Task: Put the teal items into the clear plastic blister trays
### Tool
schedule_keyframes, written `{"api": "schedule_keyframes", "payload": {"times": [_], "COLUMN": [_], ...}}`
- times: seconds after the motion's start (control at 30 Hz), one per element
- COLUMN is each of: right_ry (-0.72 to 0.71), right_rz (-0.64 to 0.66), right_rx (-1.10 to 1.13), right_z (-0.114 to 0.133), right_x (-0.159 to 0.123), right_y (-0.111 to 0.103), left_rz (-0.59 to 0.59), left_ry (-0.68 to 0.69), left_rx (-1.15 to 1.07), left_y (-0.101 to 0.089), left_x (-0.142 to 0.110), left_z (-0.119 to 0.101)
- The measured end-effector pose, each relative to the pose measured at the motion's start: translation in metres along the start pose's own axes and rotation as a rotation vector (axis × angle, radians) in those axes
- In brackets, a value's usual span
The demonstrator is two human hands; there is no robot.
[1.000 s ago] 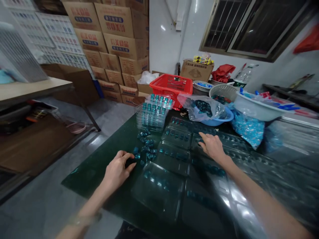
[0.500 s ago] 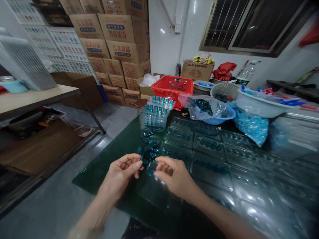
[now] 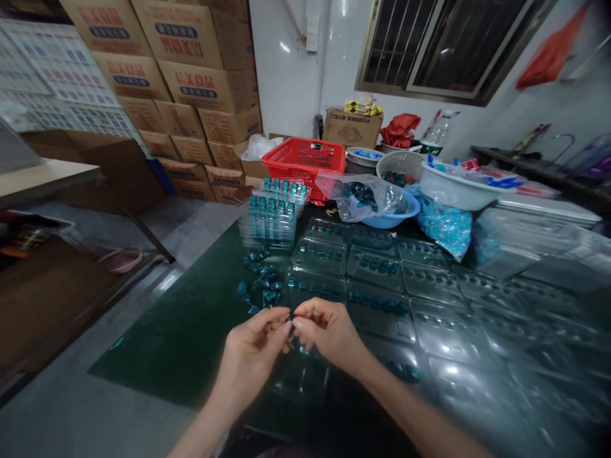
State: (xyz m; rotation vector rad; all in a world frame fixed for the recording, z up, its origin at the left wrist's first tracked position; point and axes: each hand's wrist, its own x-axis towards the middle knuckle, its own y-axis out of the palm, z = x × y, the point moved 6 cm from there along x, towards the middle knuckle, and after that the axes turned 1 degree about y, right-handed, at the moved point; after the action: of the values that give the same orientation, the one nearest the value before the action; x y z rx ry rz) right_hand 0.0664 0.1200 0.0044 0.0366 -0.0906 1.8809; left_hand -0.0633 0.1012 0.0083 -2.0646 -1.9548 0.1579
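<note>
My left hand (image 3: 255,346) and my right hand (image 3: 331,334) meet fingertip to fingertip above the table, both in a pinch. Between them a small shiny teal piece (image 3: 289,319) barely shows; the fingers cover most of it. Below the hands lies a clear plastic tray (image 3: 298,381), partly hidden, with some teal in its wells. Just beyond the left hand, loose teal pieces (image 3: 267,280) are heaped on the dark green table (image 3: 191,331). To the right, clear trays (image 3: 377,299) lie in rows, several with a line of teal pieces.
Behind the loose pieces stands a stack of filled clear trays (image 3: 270,219). Further back are a red basket (image 3: 305,159), a blue basin (image 3: 394,216) with a plastic bag, a white basin (image 3: 458,187) and a blue patterned bag (image 3: 443,222). Cardboard boxes (image 3: 200,83) rise at the back left.
The hands have come together; the right fingertips moved up from the tray to meet the left ones at the teal piece. The view has swung right.
</note>
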Motion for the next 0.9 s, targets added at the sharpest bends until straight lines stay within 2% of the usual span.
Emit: {"api": "schedule_keyframes", "payload": {"times": [0.1, 0.2, 0.3, 0.37, 0.43, 0.5, 0.6, 0.67, 0.77, 0.9], "right_ry": [-0.075, -0.104, -0.088, -0.087, -0.113, -0.162, -0.228, -0.264, -0.320, -0.321], "right_rz": [-0.070, -0.142, -0.214, -0.221, -0.223, -0.226, -0.233, -0.218, -0.184, -0.216], "right_rx": [-0.135, -0.227, -0.258, -0.271, -0.302, -0.339, -0.363, -0.364, -0.383, -0.420], "right_z": [0.000, -0.004, -0.010, -0.008, -0.001, 0.010, 0.026, 0.031, 0.032, 0.028], "right_x": [-0.003, -0.005, -0.006, -0.007, -0.010, -0.015, -0.023, -0.026, -0.028, -0.025], "right_y": [0.000, -0.002, -0.008, -0.009, -0.011, -0.014, -0.022, -0.027, -0.032, -0.043], "left_rz": [-0.109, -0.057, 0.030, 0.024, -0.009, 0.022, 0.191, 0.282, 0.340, 0.356], "left_ry": [0.160, 0.311, 0.310, 0.277, 0.203, 0.047, -0.243, -0.382, -0.516, -0.594], "left_rx": [0.218, 0.364, 0.371, 0.361, 0.330, 0.185, -0.264, -0.544, -0.763, -0.887], "left_y": [0.006, 0.020, 0.030, 0.030, 0.027, 0.026, 0.037, 0.048, 0.062, 0.075], "left_x": [-0.004, -0.006, -0.005, -0.001, 0.005, 0.011, 0.016, 0.014, 0.012, 0.014], "left_z": [-0.001, -0.006, -0.009, -0.013, -0.014, -0.008, 0.005, 0.008, 0.009, 0.010]}}
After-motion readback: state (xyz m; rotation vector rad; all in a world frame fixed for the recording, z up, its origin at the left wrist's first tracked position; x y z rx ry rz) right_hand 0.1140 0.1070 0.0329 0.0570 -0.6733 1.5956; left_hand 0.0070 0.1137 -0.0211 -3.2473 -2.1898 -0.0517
